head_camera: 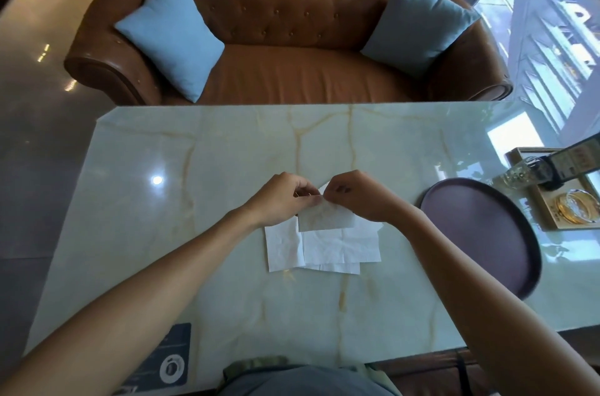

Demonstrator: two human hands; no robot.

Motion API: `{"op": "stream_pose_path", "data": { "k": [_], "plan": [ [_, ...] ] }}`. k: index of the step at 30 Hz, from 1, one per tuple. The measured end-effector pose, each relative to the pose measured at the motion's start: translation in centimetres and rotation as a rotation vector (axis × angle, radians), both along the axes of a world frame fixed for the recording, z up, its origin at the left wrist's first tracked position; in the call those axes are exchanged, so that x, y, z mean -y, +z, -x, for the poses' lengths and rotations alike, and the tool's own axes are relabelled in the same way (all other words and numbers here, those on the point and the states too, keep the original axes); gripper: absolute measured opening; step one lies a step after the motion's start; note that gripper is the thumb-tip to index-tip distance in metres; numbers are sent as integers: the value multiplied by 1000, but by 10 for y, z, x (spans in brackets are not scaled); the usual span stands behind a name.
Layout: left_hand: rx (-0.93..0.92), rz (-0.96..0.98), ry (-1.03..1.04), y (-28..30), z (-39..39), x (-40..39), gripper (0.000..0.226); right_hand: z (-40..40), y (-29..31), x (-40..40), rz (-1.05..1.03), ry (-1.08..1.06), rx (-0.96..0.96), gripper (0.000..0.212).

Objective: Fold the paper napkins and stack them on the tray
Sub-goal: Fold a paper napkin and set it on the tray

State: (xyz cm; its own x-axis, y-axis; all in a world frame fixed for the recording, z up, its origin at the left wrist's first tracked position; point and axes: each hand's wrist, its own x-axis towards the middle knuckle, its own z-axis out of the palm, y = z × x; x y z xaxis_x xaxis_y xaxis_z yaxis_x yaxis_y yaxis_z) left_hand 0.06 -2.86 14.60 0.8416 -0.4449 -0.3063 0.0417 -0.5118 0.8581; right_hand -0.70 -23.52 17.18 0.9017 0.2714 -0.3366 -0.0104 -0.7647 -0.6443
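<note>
Hands meet over the middle of a pale green marble counter (pixel 227 149) veined in amber; the left hand (pixel 281 197) and the right hand (pixel 360 196) each pinch, with fingertips closed, the top edge of one thin white paper napkin (pixel 324 217), lifted so its lower part hangs above the others; beneath it a loose pile of napkins (pixel 321 248) lies flat on the counter, overlapping and slightly askew, creases showing; a round dark tray (pixel 487 233) sits to the right of the pile, near it but apart, nothing on it; beyond the tray, at the counter's right edge, a wooden box (pixel 552 201) holds glassware and gold-coloured rings; a dark sticker (pixel 172 360) marks the near left corner; across the counter stands a brown tufted leather sofa (pixel 285 38) with a light blue cushion at its left (pixel 172 35) and another at its right (pixel 418 25).
</note>
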Motion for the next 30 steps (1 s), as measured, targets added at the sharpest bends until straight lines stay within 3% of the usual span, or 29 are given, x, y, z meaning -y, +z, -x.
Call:
{"op": "stream_pose_path", "data": {
  "k": [8, 15, 20, 22, 27, 30],
  "plan": [
    [24, 24, -35, -8, 0, 5, 14, 14, -7, 16, -24, -112, -45, 10],
    [44, -24, -175, -10, -10, 24, 10, 36, -12, 85, -11, -273, -157, 8],
    [4, -3, -285, -6, -12, 66, 9, 58, -22, 104, -474, -443, -359, 39],
    [-23, 16, -303, -6, -13, 86, 8, 64, -29, 111, -595, -478, -440, 38],
    [-74, 26, -235, -13, -21, 139, 12, 70, -55, 148, -649, -556, -373, 18],
    [-216, 122, -96, -31, -22, 175, 26, 72, -67, 178, -690, -660, -359, 23]
  ]
}}
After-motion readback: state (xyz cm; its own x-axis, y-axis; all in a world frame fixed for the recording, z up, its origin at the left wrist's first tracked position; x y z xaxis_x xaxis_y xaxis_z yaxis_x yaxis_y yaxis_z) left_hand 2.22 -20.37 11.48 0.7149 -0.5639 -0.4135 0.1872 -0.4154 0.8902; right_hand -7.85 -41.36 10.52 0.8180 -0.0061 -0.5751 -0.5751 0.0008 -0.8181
